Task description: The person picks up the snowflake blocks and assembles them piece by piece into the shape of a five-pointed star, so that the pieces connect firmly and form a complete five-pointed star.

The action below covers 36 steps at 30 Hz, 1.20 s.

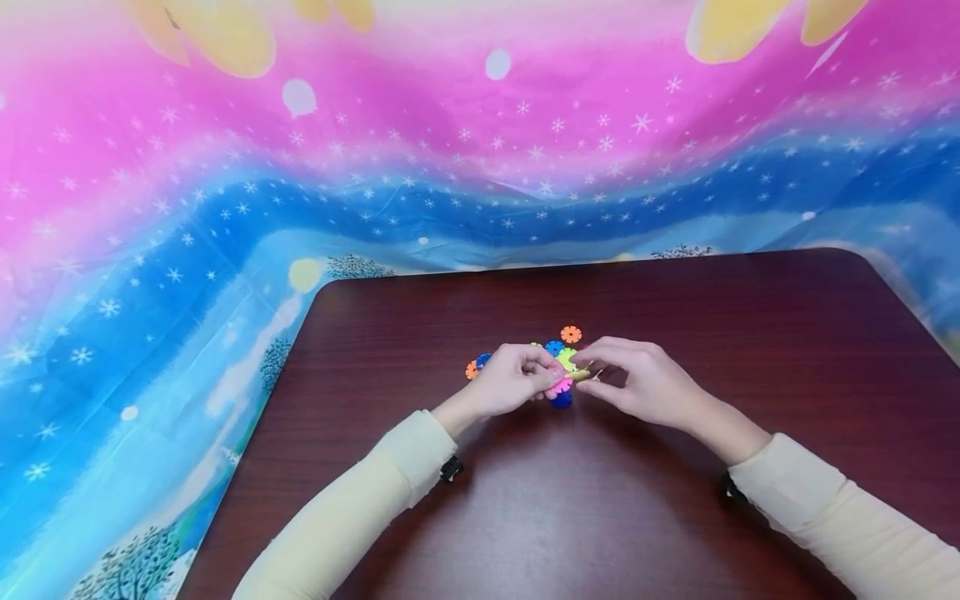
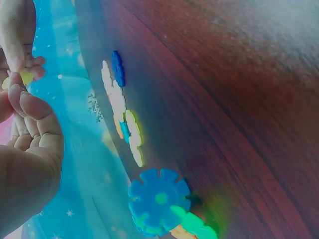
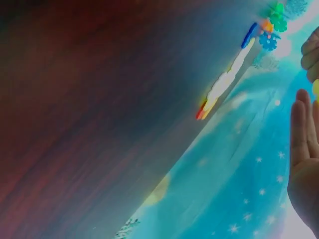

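Between my hands is a small yellow notched disc (image 1: 578,375), seen nearly edge-on in the head view. My left hand (image 1: 512,381) pinches it by one side with curled fingers. On its other side is my right hand (image 1: 647,379), thumb and fingers apart around the disc's edge; in the right wrist view this hand's fingers (image 3: 299,130) look straight. Below the hands lie several flat discs on the table, among them a pink one (image 1: 562,386), a dark blue one (image 1: 562,401) and a yellow-green one (image 1: 567,358). My hands partly cover this group.
Behind the group lie a blue disc (image 1: 553,347) and an orange disc (image 1: 571,334). Left of my left hand are another orange disc (image 1: 472,369) and blue disc (image 1: 484,360), with a green piece (image 2: 195,223) beside them. A printed cloth (image 1: 465,167) hangs behind the dark wooden table (image 1: 525,517).
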Available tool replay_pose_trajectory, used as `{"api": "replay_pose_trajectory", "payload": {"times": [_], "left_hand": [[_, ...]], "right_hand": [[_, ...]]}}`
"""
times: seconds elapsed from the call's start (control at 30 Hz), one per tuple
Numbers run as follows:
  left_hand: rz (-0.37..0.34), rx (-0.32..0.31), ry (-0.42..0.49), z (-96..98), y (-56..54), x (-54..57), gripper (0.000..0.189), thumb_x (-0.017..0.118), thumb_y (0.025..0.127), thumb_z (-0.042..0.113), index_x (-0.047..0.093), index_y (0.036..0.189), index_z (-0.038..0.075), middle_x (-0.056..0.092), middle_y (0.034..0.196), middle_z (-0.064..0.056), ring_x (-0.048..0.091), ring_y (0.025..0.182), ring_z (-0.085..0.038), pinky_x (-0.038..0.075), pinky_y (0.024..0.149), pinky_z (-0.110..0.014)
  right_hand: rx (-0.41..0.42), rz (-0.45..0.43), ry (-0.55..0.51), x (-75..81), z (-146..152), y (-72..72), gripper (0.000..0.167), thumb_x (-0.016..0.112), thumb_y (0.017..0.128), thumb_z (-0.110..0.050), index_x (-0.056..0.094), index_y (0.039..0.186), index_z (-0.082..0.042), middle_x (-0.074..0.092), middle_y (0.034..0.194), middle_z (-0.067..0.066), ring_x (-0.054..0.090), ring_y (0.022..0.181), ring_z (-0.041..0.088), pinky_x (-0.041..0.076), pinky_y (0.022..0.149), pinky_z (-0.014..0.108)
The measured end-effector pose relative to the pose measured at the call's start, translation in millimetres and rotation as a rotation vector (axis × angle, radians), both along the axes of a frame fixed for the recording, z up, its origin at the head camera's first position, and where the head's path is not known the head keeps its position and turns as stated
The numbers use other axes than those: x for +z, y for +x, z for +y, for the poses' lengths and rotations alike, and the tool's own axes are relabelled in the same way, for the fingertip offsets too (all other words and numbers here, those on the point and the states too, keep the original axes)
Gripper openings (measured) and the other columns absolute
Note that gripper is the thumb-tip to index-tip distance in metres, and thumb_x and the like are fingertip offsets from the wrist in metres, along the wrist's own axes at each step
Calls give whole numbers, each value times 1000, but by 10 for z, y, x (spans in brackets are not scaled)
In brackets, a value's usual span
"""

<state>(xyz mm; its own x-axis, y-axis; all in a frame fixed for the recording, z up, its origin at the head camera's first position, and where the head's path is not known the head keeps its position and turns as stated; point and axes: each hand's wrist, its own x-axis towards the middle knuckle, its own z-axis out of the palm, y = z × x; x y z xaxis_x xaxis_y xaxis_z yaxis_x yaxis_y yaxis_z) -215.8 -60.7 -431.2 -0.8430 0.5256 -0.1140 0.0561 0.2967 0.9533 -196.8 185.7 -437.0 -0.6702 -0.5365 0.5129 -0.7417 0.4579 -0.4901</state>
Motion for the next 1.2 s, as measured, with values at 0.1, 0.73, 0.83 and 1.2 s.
{"api": "replay_pose_trajectory", "payload": {"times": [0.1, 0.73, 0.83, 1.2], "left_hand": [[9, 25, 3, -32, -4, -15, 10, 72, 99, 12, 75, 105, 6, 74, 80, -6, 65, 86, -50, 57, 78, -60], [-25, 118, 24, -67, 7, -2, 17, 70, 101, 17, 74, 111, 4, 74, 83, -6, 69, 92, -48, 61, 73, -35], [-33, 122, 35, -57, 12, 1, 17, 70, 101, 15, 74, 112, 3, 75, 84, -7, 69, 92, -48, 59, 71, -29], [-46, 140, 61, -73, 17, 5, 16, 71, 100, 14, 74, 110, 1, 76, 82, -8, 69, 90, -49, 60, 68, -29]], "right_hand": [[-67, -83, 95, -5, 54, -67, 44, 90, 83, -13, 73, 123, -14, 72, 114, 0, 72, 90, 13, 61, 70, 38], [-362, -410, 477, -206, 71, -495, 36, 84, 87, -40, 74, 101, -8, 68, 88, 1, 58, 70, 16, 51, 62, 38], [-334, -456, 408, -233, 101, -498, 27, 83, 89, -32, 72, 100, -10, 67, 84, -2, 59, 73, 16, 51, 67, 38], [-313, -333, 99, -139, 150, -198, 13, 82, 92, -21, 75, 102, -19, 71, 87, -7, 65, 77, 13, 56, 70, 35]]}}
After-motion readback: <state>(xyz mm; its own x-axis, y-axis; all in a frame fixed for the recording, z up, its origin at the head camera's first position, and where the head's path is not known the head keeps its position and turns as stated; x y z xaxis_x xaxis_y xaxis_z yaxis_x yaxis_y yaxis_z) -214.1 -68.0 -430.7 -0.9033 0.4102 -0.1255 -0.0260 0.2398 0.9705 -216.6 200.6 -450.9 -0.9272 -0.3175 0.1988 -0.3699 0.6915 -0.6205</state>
